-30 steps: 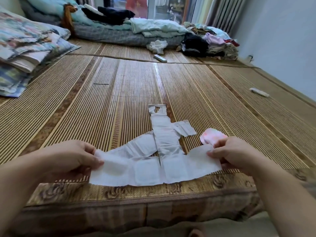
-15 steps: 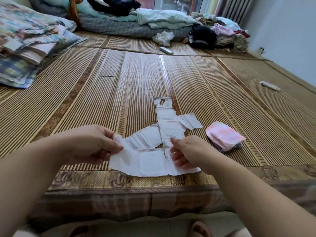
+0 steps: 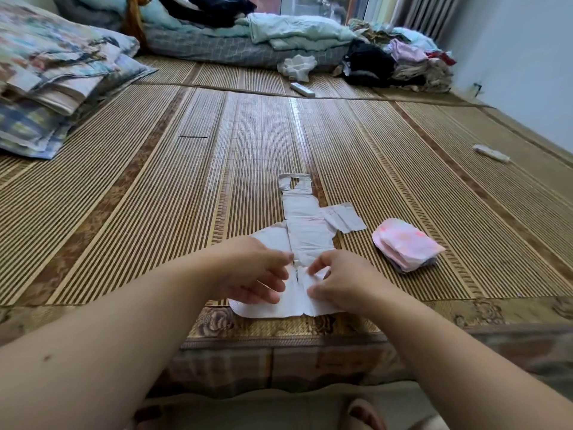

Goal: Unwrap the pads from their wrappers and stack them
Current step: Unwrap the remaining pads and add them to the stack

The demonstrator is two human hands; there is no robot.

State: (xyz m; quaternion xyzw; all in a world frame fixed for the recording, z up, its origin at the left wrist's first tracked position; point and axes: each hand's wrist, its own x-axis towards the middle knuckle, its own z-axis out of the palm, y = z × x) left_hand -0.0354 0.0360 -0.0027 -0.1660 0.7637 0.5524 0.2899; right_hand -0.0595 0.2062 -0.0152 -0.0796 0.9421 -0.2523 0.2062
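Hands meet over the middle of the white pad [image 3: 273, 310], which lies across the near edge of the woven mat [image 3: 155, 212]. The left hand [image 3: 257, 271] pinches the pad's folded-in material between thumb and curled fingers. The right hand [image 3: 344, 282] does the same from the other side, its fingertips almost touching the left's. Just beyond them, the white pieces already laid out [image 3: 305, 225] run away from the person in a rough cross. The pink stack of wrapped pads [image 3: 406, 243] sits near on the right, apart from both hands. The step in hand looks like gathering or peeling the pad at its centre. To do it well, both pinches should stay close to the seam and pull evenly, so the thin sheet does not tear or crumple. The pad should also stay flat on the mat rather than being lifted, and it can then be set squarely on the white pieces instead of slanting across them. Compared with a second ago, the hands have come together: the pad was then stretched wide between them, each hand at one end. Half a second ago the right hand had already come to the centre, while the left was out at the left end.
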